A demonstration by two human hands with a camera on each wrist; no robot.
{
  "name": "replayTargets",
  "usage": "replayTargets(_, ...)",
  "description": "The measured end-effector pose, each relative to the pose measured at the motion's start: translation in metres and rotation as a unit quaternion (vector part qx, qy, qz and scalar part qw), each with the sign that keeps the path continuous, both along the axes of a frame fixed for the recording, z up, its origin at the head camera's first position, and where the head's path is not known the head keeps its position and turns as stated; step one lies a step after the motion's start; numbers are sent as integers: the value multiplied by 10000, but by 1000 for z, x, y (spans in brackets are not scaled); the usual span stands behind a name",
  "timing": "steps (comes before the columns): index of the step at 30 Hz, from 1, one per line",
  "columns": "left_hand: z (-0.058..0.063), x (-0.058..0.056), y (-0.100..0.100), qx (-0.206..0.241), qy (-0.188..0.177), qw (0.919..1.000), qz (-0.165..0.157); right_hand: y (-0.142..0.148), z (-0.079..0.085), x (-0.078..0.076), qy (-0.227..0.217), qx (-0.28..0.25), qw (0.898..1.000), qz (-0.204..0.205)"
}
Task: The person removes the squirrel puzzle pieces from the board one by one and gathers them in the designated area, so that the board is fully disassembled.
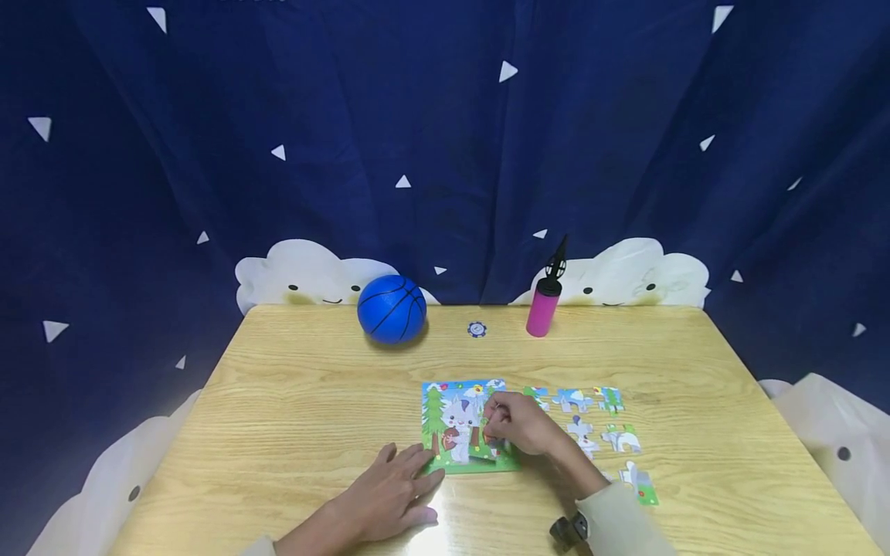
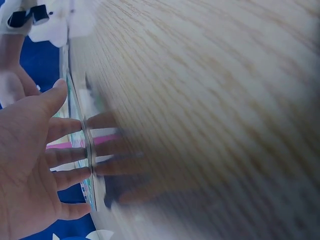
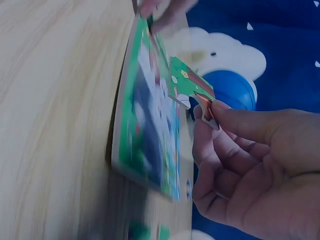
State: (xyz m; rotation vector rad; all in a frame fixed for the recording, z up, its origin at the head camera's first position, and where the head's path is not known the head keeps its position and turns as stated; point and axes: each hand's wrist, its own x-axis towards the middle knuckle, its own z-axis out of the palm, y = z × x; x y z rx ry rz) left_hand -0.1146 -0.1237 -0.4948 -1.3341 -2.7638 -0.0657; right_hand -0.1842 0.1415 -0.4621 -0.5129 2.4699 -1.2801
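Observation:
A jigsaw puzzle board with a grey-and-white squirrel among trees lies on the wooden table. Over its right side my right hand pinches a puzzle piece between thumb and fingertips; the piece is green with a brown trunk and an orange-brown tip. In the right wrist view this piece is tilted and held just off the board. My left hand lies with fingers spread and fairly straight, its fingertips touching the board's lower left edge. Part of the board is hidden behind the right hand.
Several loose puzzle pieces lie right of the board, some partly behind the right forearm. Farther back on the table stand a blue ball and a pink hand pump, with a round chip between them. A dark blue curtain hangs behind.

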Motion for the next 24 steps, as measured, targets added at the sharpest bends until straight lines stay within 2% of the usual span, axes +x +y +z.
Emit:
replayTargets(10, 1, 0, 1, -10, 15, 10000, 4, 58, 1, 14, 85, 266, 9996, 39)
replayTargets(17, 4, 0, -1, -19, -64, 10000, 38, 73, -6, 24, -48, 434, 9990, 65)
replayTargets(24, 4, -2, 2, -3, 114, 9999, -59, 80, -12, 33, -177, 652, 9976, -173)
